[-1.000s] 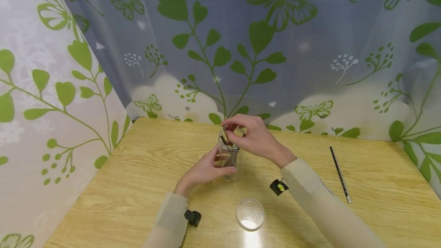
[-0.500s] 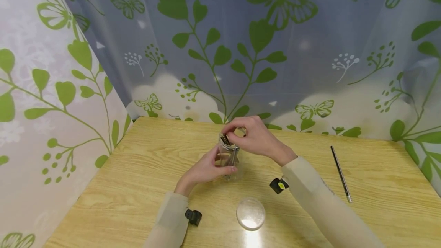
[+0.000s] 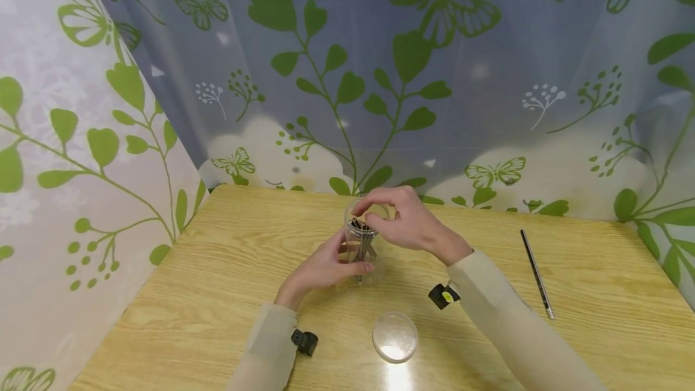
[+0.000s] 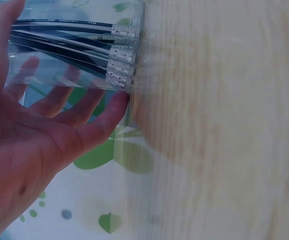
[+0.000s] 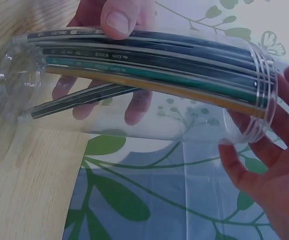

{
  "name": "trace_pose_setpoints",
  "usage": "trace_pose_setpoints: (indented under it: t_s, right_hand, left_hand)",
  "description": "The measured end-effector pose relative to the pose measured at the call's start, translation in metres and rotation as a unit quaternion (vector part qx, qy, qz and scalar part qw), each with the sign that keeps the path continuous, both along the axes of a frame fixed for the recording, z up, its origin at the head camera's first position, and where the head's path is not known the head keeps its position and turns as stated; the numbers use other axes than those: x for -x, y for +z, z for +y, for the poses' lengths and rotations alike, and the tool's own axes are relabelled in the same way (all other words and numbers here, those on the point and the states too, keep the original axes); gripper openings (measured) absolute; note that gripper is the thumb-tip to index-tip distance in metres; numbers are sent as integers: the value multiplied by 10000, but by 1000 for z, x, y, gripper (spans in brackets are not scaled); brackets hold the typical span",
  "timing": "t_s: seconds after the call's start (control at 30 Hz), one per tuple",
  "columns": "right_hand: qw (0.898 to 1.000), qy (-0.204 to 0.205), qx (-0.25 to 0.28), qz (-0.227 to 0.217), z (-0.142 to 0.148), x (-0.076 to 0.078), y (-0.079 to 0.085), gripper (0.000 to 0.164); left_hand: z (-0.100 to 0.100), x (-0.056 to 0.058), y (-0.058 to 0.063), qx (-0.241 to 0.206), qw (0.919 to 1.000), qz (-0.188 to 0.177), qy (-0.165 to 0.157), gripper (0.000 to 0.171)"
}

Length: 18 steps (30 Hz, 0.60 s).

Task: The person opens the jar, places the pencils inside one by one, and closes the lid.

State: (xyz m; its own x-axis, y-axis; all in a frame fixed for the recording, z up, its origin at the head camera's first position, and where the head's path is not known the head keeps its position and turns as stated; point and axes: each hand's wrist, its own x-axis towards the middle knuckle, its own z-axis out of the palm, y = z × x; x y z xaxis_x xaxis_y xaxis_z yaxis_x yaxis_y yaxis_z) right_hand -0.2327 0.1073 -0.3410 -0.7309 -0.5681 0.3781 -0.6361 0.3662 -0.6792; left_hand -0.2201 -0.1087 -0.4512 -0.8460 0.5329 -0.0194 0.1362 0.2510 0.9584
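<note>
The left hand [image 3: 320, 267] is wrapped round the lower wall of a clear jar [image 3: 362, 252], thumb across the front and fingers curled behind, which looks to me like a steadying hold so the jar keeps upright on the table [image 3: 217, 294]; the right hand [image 3: 404, 219] sits over the jar's mouth with its fingers bent around the rim, though I cannot tell from here whether they pinch a pencil or only touch the edge; the jar itself stands near the middle of the table, a little toward the far side.

Inside it the pencils [image 5: 149, 70] lean in a loose fan, slim and straight, dark-lacquered for the most part with one teal and one yellowish; their metal ferrules [image 4: 122, 55] rest at the bottom. The jar is smooth, see-through plastic or glass, cylindrical, with ridged threads at the neck [image 5: 262, 90]; fingers show plainly through its wall.

Nearer the person lies a round transparent lid [image 3: 394, 336], flat on the wood and catching glare; the table is pale, grained laminate; well off to the right a single dark pencil [image 3: 536, 274] lies apart, pointing away; behind hangs a glossy curtain [image 3: 380, 77] printed with green leaves and butterflies.
</note>
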Motion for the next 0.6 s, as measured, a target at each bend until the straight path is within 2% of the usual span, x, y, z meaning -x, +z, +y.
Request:
trace_pose_setpoints:
  t_s: [0.17,0.37,0.6]
  right_hand:
    - [9989,-192,362,244,14,-5,0,25]
    - [9944,-562,526,721,42,-14,-4,22]
    - [9901,-1252,313,550,85,-29,-19,23]
  left_hand:
    - [0,1,0,32,10000,15,42,82]
    - [1,0,2,117,9998,23,144,86]
    - [1,-1,4,207,9996,61,186,85]
